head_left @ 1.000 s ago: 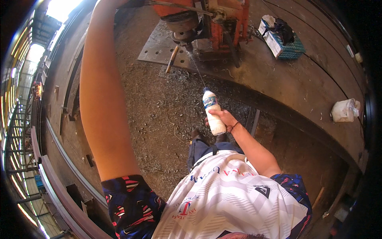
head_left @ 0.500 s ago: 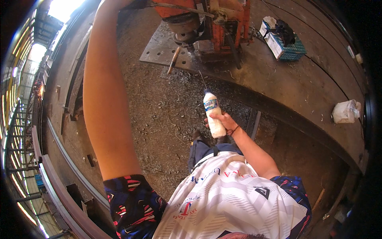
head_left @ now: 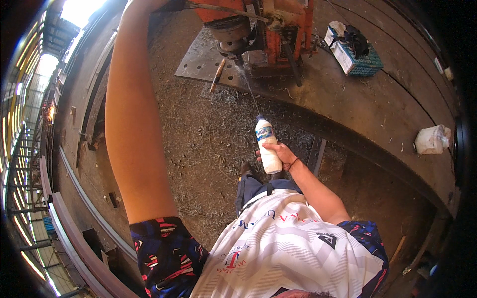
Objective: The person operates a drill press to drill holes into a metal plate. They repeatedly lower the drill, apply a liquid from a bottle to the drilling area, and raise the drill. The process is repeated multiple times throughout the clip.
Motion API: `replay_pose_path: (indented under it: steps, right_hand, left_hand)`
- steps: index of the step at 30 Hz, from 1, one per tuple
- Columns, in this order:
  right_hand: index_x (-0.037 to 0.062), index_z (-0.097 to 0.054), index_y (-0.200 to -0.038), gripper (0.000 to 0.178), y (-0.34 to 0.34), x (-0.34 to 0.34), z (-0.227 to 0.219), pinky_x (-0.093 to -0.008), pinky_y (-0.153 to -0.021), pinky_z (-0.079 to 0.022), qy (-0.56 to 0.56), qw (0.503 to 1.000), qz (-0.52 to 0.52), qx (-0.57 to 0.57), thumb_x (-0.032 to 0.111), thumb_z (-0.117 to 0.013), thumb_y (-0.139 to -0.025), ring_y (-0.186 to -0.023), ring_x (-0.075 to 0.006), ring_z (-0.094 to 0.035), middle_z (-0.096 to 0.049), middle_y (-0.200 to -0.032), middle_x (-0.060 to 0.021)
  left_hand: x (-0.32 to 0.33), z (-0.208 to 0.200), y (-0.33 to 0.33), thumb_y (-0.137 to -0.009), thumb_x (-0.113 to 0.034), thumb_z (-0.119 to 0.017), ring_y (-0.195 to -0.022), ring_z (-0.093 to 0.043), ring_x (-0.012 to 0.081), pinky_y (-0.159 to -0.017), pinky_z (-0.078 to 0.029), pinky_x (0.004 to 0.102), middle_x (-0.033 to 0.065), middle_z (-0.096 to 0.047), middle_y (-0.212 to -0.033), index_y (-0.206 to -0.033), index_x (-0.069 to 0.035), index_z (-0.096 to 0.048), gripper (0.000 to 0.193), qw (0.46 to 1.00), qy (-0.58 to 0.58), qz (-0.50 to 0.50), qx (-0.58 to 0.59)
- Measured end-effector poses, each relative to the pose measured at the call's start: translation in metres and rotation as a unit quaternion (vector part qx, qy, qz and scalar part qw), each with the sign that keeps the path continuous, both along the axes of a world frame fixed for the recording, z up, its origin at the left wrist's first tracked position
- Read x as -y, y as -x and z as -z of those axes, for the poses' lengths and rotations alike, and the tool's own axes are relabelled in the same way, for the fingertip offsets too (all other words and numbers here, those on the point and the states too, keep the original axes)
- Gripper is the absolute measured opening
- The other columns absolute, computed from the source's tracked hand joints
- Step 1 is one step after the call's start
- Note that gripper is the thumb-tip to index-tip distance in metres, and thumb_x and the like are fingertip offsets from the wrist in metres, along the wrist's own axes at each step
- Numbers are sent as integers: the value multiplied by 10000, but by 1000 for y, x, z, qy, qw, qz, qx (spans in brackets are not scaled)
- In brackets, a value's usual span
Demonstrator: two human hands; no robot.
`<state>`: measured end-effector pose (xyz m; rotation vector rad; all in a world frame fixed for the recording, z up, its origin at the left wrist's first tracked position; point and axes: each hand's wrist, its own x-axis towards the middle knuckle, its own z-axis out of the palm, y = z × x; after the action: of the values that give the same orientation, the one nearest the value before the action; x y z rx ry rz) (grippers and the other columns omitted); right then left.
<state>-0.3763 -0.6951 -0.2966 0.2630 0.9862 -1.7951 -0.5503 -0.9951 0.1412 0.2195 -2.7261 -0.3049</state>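
Observation:
My right hand [head_left: 279,155] is wrapped round a plastic bottle [head_left: 269,149] of whitish liquid, tilted with its dark cap toward an orange drill machine [head_left: 283,37]. A thin jet of liquid [head_left: 252,94] runs from the cap to the drill's tip [head_left: 238,60]. My left arm stretches up to the top edge, where my left hand [head_left: 149,4] is at the dark grip of the machine's lever [head_left: 228,10]; its fingers are mostly cut off by the frame. Beneath the drill lies a steel plate with holes [head_left: 198,62]. A brush-like stick [head_left: 217,75] rests at the plate's edge.
A teal and white box [head_left: 355,57] with a dark cloth on it sits on the large steel surface to the right. Farther right stands a whitish jug [head_left: 432,139]. Metal chips [head_left: 198,144] litter the ground. Long steel beams [head_left: 74,238] lie at left, and sparks [head_left: 51,113] glow beyond.
The jet from the bottle has lengthened and now reaches the drill's tip. The bottle has shifted very slightly toward me. My left arm stays nearly in place. Sparks at far left look brighter.

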Motion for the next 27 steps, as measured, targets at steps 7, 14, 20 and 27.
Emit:
replay_pose_path:
  steps: [7,14,20,27]
  right_hand:
    - [17,-565,-1167,394,-1,1,-3,-378,-624,-614,6,1000,9,-6,207,-736,-866,-781,-262,-727,-701,-984,-156]
    - [46,-574,-1162,351,-10,10,-2,-380,-701,-611,50,995,48,-71,159,-734,-871,-861,-241,-718,-697,-992,-123]
    - [42,-590,-1142,360,-17,30,-21,-374,-689,-608,-8,995,57,-86,196,-748,-858,-832,-245,-721,-700,-985,-137]
    - [-21,-560,-1191,442,-22,49,-21,-407,-660,-623,-52,998,36,-19,247,-713,-874,-836,-277,-729,-705,-1019,-181]
  left_hand:
    - [3,1,4,-866,-507,-648,-835,-712,290,-808,-538,405,188,-737,-882,-932,26,-741,545,1000,-4,19,-5]
    - [6,3,2,-848,-506,-674,-802,-706,276,-751,-540,404,181,-734,-860,-928,20,-738,536,998,-14,61,7]
    - [5,11,-4,-841,-488,-680,-784,-704,266,-716,-534,409,168,-724,-822,-881,16,-727,507,992,-13,123,11]
    - [0,4,-33,-813,-438,-702,-813,-689,354,-732,-536,448,183,-708,-822,-854,-45,-726,396,974,116,188,-49]
